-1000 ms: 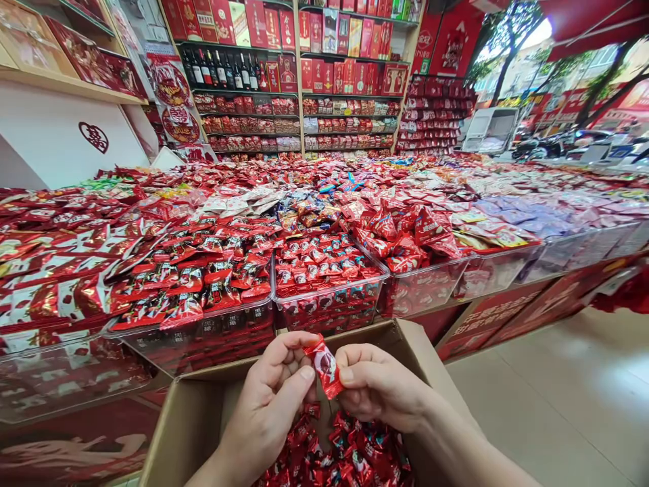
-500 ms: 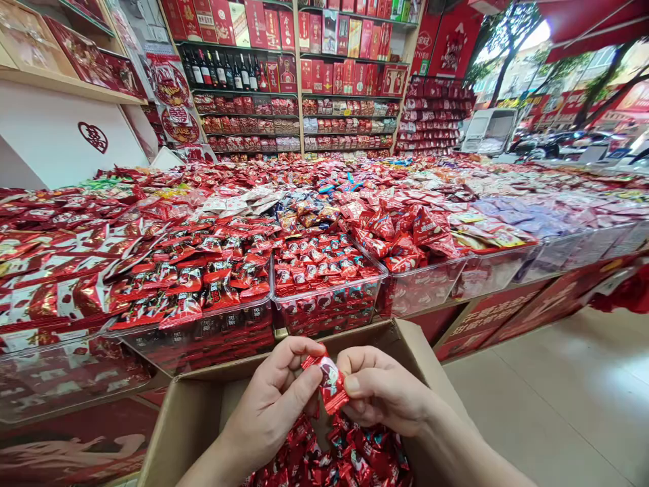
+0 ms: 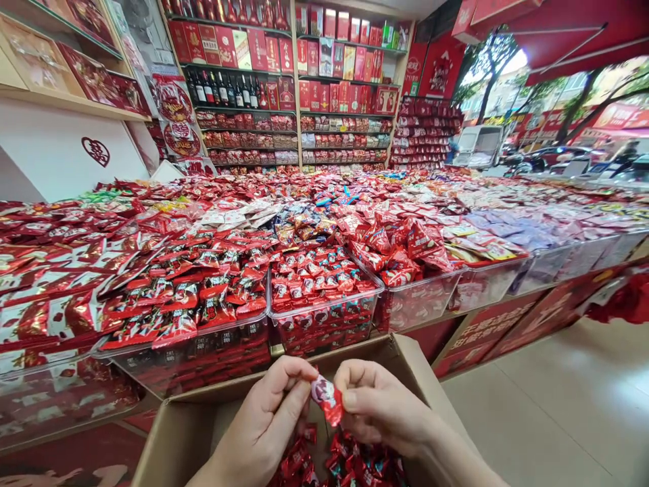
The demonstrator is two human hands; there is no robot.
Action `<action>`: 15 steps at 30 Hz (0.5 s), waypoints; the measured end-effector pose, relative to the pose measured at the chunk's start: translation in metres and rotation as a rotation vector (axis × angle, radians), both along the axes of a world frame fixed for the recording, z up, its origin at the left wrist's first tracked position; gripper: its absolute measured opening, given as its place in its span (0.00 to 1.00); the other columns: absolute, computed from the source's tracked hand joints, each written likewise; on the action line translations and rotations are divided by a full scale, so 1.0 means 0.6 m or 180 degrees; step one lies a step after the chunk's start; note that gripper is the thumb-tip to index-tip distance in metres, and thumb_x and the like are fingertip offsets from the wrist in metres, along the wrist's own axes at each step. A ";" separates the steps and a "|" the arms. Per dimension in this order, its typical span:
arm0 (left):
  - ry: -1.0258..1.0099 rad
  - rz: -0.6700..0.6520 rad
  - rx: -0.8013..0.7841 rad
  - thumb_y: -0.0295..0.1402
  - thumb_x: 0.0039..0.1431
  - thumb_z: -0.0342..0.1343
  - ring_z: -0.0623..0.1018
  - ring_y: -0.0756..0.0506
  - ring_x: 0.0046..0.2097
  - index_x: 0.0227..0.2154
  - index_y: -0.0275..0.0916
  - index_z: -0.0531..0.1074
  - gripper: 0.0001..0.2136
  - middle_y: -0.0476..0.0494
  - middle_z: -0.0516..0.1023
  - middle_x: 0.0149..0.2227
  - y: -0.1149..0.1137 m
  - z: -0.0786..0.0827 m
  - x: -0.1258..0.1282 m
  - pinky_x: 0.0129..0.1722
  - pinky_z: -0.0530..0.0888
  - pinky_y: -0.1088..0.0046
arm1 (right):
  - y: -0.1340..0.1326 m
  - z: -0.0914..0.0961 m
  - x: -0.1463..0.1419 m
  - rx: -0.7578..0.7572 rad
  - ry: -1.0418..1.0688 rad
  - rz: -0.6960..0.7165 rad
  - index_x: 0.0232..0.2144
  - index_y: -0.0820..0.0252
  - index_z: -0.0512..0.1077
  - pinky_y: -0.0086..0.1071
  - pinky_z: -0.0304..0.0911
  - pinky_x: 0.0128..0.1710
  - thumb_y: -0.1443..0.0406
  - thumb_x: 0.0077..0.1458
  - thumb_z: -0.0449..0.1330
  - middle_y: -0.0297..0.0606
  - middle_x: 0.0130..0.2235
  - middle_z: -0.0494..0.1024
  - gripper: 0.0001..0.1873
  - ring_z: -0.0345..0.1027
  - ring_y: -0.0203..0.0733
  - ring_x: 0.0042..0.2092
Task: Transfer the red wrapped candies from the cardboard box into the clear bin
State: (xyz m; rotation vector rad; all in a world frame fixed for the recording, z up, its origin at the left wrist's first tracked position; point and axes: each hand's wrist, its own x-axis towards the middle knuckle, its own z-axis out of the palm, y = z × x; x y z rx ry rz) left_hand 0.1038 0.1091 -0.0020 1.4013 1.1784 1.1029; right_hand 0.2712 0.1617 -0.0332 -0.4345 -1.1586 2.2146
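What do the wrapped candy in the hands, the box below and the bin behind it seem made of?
Candy: wrapper looks like glossy red foil or plastic film; it glints and creases. Box: matte brown cardboard, with folded flaps. Bin: probably rigid clear plastic; the packets inside show through its wall.

The left hand (image 3: 266, 423) and right hand (image 3: 382, 406) hovered nearly touching, each thumb and forefinger pinched shut, forearms angled inward.
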 end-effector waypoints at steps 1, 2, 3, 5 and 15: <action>0.0135 0.0086 0.0063 0.38 0.57 0.47 0.64 0.54 0.24 0.33 0.44 0.67 0.07 0.54 0.64 0.22 0.002 0.000 -0.003 0.22 0.64 0.83 | -0.001 0.003 0.001 0.0490 -0.0157 -0.0412 0.28 0.61 0.66 0.20 0.50 0.16 0.65 0.41 0.63 0.31 0.23 0.67 0.11 0.55 0.26 0.19; 0.0243 0.0141 0.0107 0.38 0.57 0.47 0.64 0.53 0.24 0.33 0.44 0.66 0.06 0.53 0.65 0.23 0.004 -0.001 -0.004 0.23 0.64 0.82 | -0.002 0.006 0.002 0.1068 -0.0301 -0.0796 0.32 0.59 0.66 0.22 0.56 0.21 0.66 0.39 0.65 0.34 0.30 0.69 0.15 0.59 0.28 0.25; 0.0293 0.0172 0.0129 0.38 0.57 0.47 0.64 0.53 0.25 0.33 0.44 0.66 0.06 0.53 0.65 0.24 0.005 -0.002 -0.005 0.23 0.64 0.82 | -0.004 0.010 0.002 0.1700 -0.0434 -0.1083 0.36 0.57 0.66 0.25 0.60 0.28 0.67 0.36 0.66 0.37 0.36 0.69 0.21 0.62 0.32 0.31; 0.0178 0.0148 0.0045 0.40 0.57 0.47 0.63 0.53 0.23 0.32 0.44 0.65 0.07 0.54 0.63 0.22 0.004 -0.005 -0.005 0.21 0.63 0.82 | -0.007 0.019 0.001 0.2932 -0.0675 -0.1359 0.39 0.54 0.67 0.30 0.61 0.37 0.70 0.39 0.64 0.40 0.42 0.68 0.22 0.63 0.38 0.39; 0.0223 0.0639 0.0100 0.42 0.56 0.46 0.64 0.52 0.22 0.41 0.41 0.63 0.13 0.55 0.64 0.19 0.038 -0.029 -0.067 0.23 0.63 0.78 | 0.096 0.143 -0.040 0.4819 -0.1264 -0.1846 0.29 0.61 0.67 0.26 0.61 0.34 0.71 0.49 0.56 0.36 0.30 0.73 0.02 0.65 0.33 0.32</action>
